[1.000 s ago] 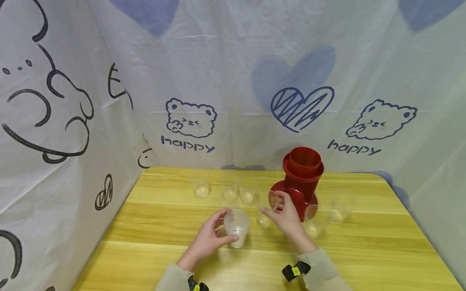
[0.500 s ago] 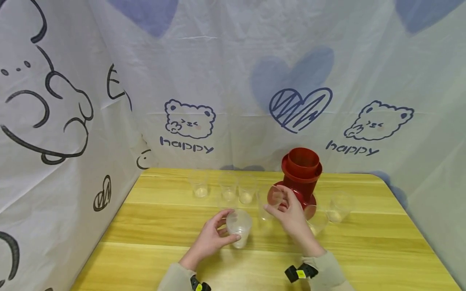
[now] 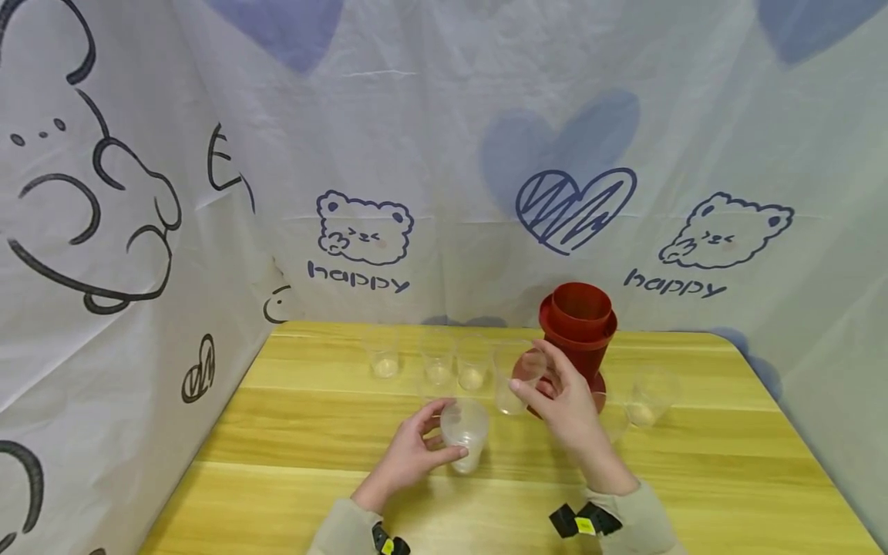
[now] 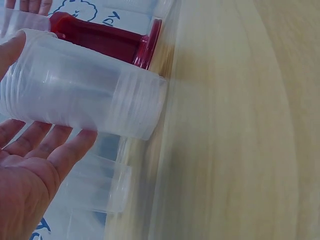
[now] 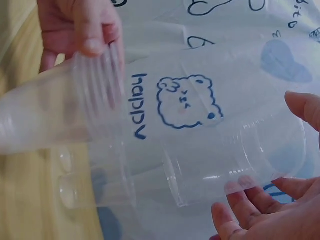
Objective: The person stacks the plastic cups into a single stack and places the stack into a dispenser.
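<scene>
Head view: clear cup (image 3: pixel 514 379) in right hand's (image 3: pixel 563 407) grip, off table (image 3: pixel 694 470).

I read "happy" twice on the white printed fabric backdrop (image 3: pixel 444 154), once under each small outlined bear; nothing else legible.

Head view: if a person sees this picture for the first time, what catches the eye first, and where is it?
The dark red container stands out most, at the back right of the yellow wooden table, against a white cloth with bears and hearts. In front, the left hand holds a clear cup stack, and the right hand lifts a single clear cup. More clear cups stand in a row behind.
</scene>
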A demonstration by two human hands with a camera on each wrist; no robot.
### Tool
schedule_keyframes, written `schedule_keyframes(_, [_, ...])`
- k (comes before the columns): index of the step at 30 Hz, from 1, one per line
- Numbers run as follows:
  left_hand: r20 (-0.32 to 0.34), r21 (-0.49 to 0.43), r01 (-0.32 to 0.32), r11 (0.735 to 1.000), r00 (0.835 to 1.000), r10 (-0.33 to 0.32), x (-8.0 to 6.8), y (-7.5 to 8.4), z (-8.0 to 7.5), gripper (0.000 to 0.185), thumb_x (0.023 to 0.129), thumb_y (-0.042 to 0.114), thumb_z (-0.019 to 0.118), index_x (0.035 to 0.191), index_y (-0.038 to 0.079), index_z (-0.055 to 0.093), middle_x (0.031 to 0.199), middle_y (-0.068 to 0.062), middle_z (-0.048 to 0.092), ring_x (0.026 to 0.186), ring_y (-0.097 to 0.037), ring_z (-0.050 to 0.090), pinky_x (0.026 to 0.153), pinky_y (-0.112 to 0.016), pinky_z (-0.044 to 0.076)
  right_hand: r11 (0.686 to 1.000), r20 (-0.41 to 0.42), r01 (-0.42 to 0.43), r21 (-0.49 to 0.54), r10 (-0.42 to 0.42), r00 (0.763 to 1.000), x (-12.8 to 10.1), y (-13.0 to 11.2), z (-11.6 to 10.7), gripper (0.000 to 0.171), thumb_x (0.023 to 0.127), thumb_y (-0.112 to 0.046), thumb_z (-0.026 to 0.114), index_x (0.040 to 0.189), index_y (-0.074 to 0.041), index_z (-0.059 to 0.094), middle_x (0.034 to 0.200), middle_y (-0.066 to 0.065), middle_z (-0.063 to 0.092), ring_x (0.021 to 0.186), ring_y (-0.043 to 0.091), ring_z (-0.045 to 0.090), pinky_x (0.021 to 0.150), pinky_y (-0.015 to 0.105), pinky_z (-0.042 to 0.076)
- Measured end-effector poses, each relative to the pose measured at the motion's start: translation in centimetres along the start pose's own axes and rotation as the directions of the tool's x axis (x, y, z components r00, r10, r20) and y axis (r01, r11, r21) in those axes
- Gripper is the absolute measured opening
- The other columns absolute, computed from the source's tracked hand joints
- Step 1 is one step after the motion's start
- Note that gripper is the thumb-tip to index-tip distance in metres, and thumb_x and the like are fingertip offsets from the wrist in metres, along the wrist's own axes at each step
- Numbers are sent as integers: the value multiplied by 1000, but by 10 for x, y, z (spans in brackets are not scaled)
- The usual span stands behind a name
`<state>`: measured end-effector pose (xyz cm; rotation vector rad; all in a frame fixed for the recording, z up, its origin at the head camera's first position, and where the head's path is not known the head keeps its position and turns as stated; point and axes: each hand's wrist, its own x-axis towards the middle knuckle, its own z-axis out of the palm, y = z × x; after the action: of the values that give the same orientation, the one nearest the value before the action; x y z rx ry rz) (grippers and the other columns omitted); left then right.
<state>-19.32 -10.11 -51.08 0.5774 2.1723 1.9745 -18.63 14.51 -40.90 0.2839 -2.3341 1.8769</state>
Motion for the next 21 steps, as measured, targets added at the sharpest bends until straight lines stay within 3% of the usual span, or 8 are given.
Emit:
schedule_keyframes(4, [8, 4, 2, 1000, 1000, -2, 1, 0, 0, 70, 81, 0, 79, 142, 1, 44, 133, -21, 48, 116, -38, 55, 92, -39, 54, 998, 14, 44, 44, -45, 999, 0, -7, 2, 63, 90, -10, 73, 143, -8, 40, 129, 13, 57, 118, 25, 55, 99, 25, 46])
schedule_keyframes(7, [11, 3, 3, 1000, 1000, -3, 0, 7, 1, 69, 81, -1, 78, 141, -1, 44, 132, -21, 48, 116, -39, 55, 93, -41, 53, 992, 45, 69, 105, -74, 996, 0, -11, 5, 62, 89, -3, 72, 141, -2, 38, 128, 16, 56, 115, 26, 55, 93, 18, 47])
schedule_keyframes(13, [26, -1, -18, 1000, 999, 18, 3, -4, -1, 70, 82, 10, 81, 142, 5, 46, 131, -18, 50, 116, -35, 56, 93, -35, 53, 984, 98, 84, 160, -100, 990, 1, -14, 14, 60, 87, 3, 71, 138, 2, 40, 128, 20, 54, 118, 35, 52, 92, 22, 49])
schedule_keyframes(21, [26, -6, -20, 1000, 999, 20, 2, -3, -1, 69, 82, 7, 80, 141, 4, 46, 131, -19, 50, 116, -35, 56, 94, -36, 52, 982, 144, 95, 164, -119, 982, 0, -12, 26, 58, 86, 1, 73, 136, 1, 44, 128, 18, 52, 121, 32, 54, 92, 23, 49])
